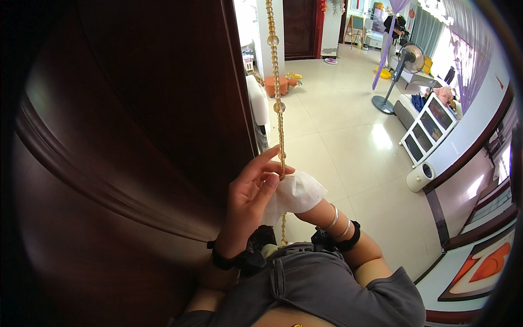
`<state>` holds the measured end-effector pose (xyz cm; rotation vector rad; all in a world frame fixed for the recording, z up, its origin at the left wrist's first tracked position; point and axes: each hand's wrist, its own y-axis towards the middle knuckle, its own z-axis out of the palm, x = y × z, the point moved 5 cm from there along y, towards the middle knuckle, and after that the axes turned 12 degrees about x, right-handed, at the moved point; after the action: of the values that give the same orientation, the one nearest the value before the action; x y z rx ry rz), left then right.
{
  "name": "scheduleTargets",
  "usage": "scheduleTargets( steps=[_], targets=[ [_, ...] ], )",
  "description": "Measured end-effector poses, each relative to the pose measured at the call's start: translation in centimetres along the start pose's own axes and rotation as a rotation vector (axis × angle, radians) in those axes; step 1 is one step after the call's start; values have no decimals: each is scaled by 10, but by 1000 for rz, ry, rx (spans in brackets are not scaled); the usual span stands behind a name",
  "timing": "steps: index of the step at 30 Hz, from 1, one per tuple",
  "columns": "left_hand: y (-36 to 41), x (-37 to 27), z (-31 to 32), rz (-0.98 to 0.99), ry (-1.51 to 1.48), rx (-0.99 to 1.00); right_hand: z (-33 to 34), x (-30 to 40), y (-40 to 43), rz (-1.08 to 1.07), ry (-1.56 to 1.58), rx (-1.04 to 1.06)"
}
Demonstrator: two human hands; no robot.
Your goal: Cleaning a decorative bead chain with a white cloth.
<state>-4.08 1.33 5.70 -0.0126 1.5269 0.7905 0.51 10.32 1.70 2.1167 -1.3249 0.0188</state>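
A strand of amber-coloured clear beads (275, 65) hangs from above, with larger round beads spaced among small ones. My left hand (249, 190) pinches it between thumb and fingers, the index finger raised beside it. Just right of these fingers, a thin white wipe (302, 190) drapes over my right hand and hides most of it; only the wrist side (312, 213) shows below the wipe. The wipe lies around the strand at the left fingertips. Farther down, the strand's lower part (284, 229) reappears beneath the wipe.
A dark wooden door (163, 102) stands close on my left. Across the tiled floor (339, 151) are a standing fan (402, 75), an orange stool (276, 86), a white cabinet (427, 131) and a cream bin (420, 178). A person (394, 32) stands far back near a purple string curtain (386, 53).
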Motion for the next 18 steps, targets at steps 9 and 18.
scheduleTargets(
  steps=[9, 18],
  targets=[
    [-1, 2, -3, 82, -3, 46, 2, 0, 2, 9, 96, -14],
    [-7, 1, -7, 107, -40, 56, 14, -16, -9, 110, 245, 123]
  ],
)
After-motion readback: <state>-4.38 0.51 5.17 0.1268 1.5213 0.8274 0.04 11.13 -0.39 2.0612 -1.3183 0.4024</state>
